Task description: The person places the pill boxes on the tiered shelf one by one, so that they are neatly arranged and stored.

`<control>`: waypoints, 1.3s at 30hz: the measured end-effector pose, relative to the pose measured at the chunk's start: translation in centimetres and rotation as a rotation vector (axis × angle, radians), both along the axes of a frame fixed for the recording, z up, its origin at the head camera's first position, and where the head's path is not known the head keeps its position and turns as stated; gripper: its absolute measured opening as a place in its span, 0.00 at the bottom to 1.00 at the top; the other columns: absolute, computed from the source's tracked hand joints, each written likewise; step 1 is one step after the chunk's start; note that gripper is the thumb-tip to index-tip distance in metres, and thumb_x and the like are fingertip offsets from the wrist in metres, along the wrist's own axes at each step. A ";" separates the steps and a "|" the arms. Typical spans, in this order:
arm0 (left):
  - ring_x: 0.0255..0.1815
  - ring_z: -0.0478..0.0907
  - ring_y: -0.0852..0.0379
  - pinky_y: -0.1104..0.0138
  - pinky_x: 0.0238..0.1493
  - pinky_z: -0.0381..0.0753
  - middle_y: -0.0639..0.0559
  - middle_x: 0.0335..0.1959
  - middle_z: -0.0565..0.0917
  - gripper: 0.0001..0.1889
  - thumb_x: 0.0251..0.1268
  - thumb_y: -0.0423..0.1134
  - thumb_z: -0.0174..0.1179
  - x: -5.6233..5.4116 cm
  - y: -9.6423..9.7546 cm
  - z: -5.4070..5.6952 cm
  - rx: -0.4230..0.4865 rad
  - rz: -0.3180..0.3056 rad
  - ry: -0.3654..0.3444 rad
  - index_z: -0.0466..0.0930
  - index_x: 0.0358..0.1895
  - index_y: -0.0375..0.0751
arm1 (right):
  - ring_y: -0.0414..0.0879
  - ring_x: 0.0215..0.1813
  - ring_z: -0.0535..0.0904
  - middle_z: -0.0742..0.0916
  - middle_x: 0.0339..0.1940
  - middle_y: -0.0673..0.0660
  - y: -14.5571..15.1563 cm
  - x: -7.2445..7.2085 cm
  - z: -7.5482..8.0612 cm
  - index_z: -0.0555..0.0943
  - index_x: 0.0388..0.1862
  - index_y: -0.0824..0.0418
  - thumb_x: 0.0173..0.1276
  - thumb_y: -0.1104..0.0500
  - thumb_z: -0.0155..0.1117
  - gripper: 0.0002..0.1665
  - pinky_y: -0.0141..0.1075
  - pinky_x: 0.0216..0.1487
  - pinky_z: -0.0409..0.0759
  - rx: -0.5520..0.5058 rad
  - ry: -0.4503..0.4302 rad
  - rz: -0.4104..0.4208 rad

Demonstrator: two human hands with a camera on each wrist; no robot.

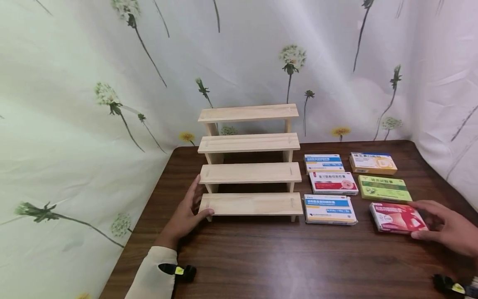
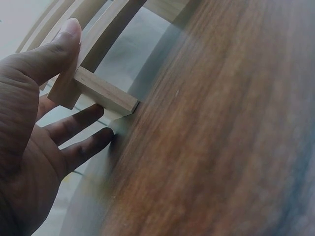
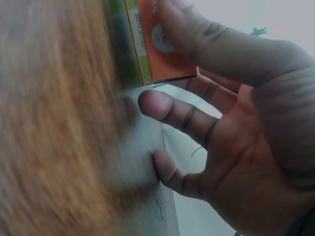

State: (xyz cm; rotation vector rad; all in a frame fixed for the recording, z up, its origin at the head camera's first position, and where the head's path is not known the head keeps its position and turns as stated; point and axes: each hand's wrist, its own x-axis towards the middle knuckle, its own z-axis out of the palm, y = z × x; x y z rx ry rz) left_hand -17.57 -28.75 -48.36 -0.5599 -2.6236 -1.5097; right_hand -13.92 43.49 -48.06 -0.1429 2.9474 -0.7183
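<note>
A pale wooden four-step rack [image 1: 250, 176] stands on the table. My left hand [image 1: 188, 211] holds its left end, thumb at the front of the lowest step and fingers along the side. In the left wrist view, that hand's thumb [image 2: 64, 42] lies over a step board, with two fingers stretched beside the wooden leg [image 2: 108, 93]. My right hand [image 1: 448, 226] pinches the right end of a red medicine box [image 1: 397, 217] between thumb and fingers. In the right wrist view the box [image 3: 162, 54] is under the thumb; the other fingers spread below it.
Right of the rack lie two blue-and-white boxes [image 1: 330, 209], a red-and-white box [image 1: 333, 183], a green box [image 1: 384, 189] and a white-and-orange box [image 1: 373, 162]. Flower-printed white cloth [image 1: 242, 54] hangs behind the dark wooden table [image 1: 261, 257].
</note>
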 end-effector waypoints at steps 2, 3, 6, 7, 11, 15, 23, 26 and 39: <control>0.83 0.67 0.24 0.29 0.72 0.74 0.32 0.89 0.58 0.62 0.73 0.36 0.74 -0.1 0.3 -0.1 0.000 -0.014 -0.006 0.33 0.92 0.69 | 0.35 0.36 0.72 0.74 0.64 0.79 0.2 0.4 -0.1 0.70 0.75 0.76 0.57 0.52 0.90 0.57 0.29 0.32 0.72 0.002 0.030 -0.011; 0.83 0.67 0.24 0.29 0.72 0.74 0.32 0.89 0.59 0.62 0.73 0.37 0.74 -0.2 0.3 -0.1 0.000 -0.018 -0.008 0.33 0.92 0.69 | 0.33 0.34 0.70 0.75 0.63 0.79 0.1 0.6 -0.1 0.70 0.75 0.76 0.57 0.52 0.90 0.56 0.30 0.31 0.71 0.001 0.048 -0.009; 0.82 0.68 0.24 0.28 0.72 0.73 0.31 0.87 0.61 0.62 0.72 0.36 0.75 -0.1 0.2 0.0 0.001 -0.001 -0.003 0.34 0.92 0.69 | 0.32 0.30 0.67 0.78 0.57 0.74 -0.4 0.6 -0.1 0.72 0.74 0.75 0.56 0.56 0.91 0.53 0.31 0.29 0.68 -0.027 0.113 0.008; 0.82 0.68 0.24 0.27 0.72 0.73 0.31 0.87 0.61 0.62 0.71 0.35 0.75 0.0 0.1 0.1 0.004 0.008 -0.003 0.34 0.91 0.69 | 0.33 0.29 0.67 0.78 0.56 0.72 -0.6 0.5 0.0 0.73 0.73 0.74 0.55 0.57 0.91 0.52 0.31 0.28 0.68 -0.037 0.137 0.018; 0.83 0.65 0.24 0.27 0.73 0.71 0.32 0.88 0.60 0.62 0.71 0.35 0.75 0.1 -0.2 0.2 0.006 0.014 -0.007 0.35 0.91 0.70 | 0.36 0.28 0.67 0.78 0.54 0.68 -1.5 0.2 0.8 0.75 0.72 0.73 0.53 0.60 0.91 0.50 0.31 0.28 0.68 -0.074 0.171 0.034; 0.83 0.66 0.24 0.27 0.73 0.71 0.31 0.87 0.61 0.62 0.72 0.36 0.75 0.2 -0.4 0.0 -0.006 0.019 -0.012 0.34 0.91 0.70 | 0.39 0.29 0.67 0.77 0.57 0.66 -2.0 0.3 1.7 0.75 0.73 0.71 0.55 0.57 0.91 0.50 0.32 0.28 0.67 -0.087 0.160 0.032; 0.82 0.68 0.24 0.25 0.72 0.71 0.31 0.87 0.62 0.62 0.72 0.37 0.75 0.0 -0.3 -0.2 -0.014 0.028 -0.011 0.34 0.91 0.71 | 0.40 0.30 0.67 0.78 0.58 0.64 -2.7 0.0 4.0 0.76 0.74 0.69 0.57 0.54 0.91 0.51 0.33 0.28 0.65 -0.102 0.207 0.027; 0.82 0.68 0.23 0.25 0.72 0.71 0.31 0.87 0.62 0.62 0.71 0.37 0.75 0.0 -0.3 -0.1 -0.015 0.028 -0.008 0.34 0.91 0.70 | 0.39 0.32 0.66 0.78 0.60 0.67 -3.2 -0.4 5.0 0.75 0.75 0.69 0.58 0.54 0.90 0.50 0.34 0.29 0.63 -0.099 0.202 0.025; 0.83 0.67 0.24 0.25 0.73 0.69 0.31 0.87 0.62 0.63 0.72 0.37 0.75 0.1 -0.3 0.1 -0.023 0.034 -0.021 0.32 0.92 0.67 | 0.44 0.31 0.67 0.77 0.58 0.57 -6.2 -2.8 7.8 0.77 0.75 0.67 0.59 0.54 0.89 0.48 0.36 0.28 0.66 -0.176 0.243 0.022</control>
